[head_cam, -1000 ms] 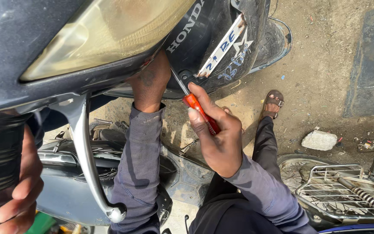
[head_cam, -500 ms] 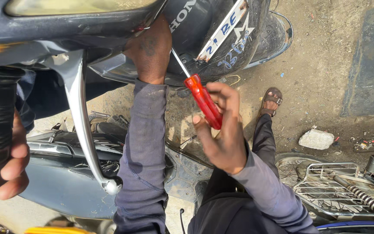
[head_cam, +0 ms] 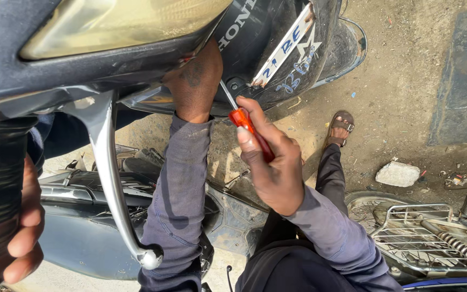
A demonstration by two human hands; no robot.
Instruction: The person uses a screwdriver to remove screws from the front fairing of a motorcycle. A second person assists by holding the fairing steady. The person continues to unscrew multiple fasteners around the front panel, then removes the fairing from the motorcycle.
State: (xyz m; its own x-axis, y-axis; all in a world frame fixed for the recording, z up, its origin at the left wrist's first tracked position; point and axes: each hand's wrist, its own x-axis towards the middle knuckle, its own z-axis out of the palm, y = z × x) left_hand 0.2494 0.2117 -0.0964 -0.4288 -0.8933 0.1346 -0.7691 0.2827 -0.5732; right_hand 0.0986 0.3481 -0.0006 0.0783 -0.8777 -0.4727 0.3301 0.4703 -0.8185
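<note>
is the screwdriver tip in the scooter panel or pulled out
In. The screwdriver, gripped by the right hand, has its shaft tip against the scooter's front panel, beside the left hand.

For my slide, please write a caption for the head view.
Right hand drives a red-handled screwdriver under the scooter's front panel; left hand steadies it.

Right hand (head_cam: 277, 162) has its grip wrapped around a red-handled screwdriver (head_cam: 249, 130), shaft angled up into the scooter's dark front panel (head_cam: 277, 32). Left hand (head_cam: 195, 81) is pressed up under the headlight (head_cam: 120, 24). Silver brake lever (head_cam: 112, 173) hangs beside the sleeve.
</note>
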